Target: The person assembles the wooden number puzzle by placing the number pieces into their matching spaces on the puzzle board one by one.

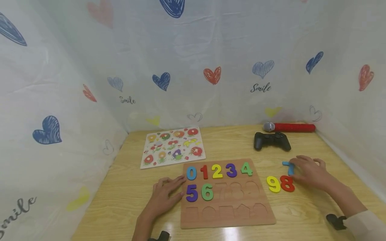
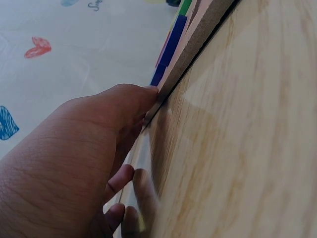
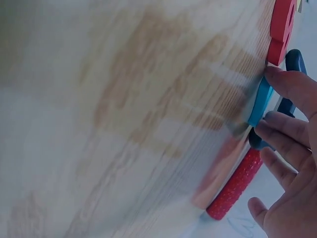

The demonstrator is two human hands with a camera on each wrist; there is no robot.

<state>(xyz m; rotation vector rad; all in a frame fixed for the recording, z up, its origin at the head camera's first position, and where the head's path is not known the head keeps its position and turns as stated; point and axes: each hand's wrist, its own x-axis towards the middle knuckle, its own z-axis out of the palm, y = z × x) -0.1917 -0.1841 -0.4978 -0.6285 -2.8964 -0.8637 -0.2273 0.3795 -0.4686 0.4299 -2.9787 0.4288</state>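
Number board (image 1: pixel 229 203), wooden table (image 1: pixel 232 144) — curtains (image 1: pixel 193 43), perhaps

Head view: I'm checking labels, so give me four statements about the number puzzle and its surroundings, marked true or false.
1. The right hand pinches the blue 7 piece. True.
2. Both hands hold number pieces. False: the left hand just touches the left edge of the brown wooden board.
3. Every piece sits on the board. False: the yellow 9 piece and red 8 piece lie on the light wooden table.
4. The black game controller lies nearer the person than the red microphone. True.
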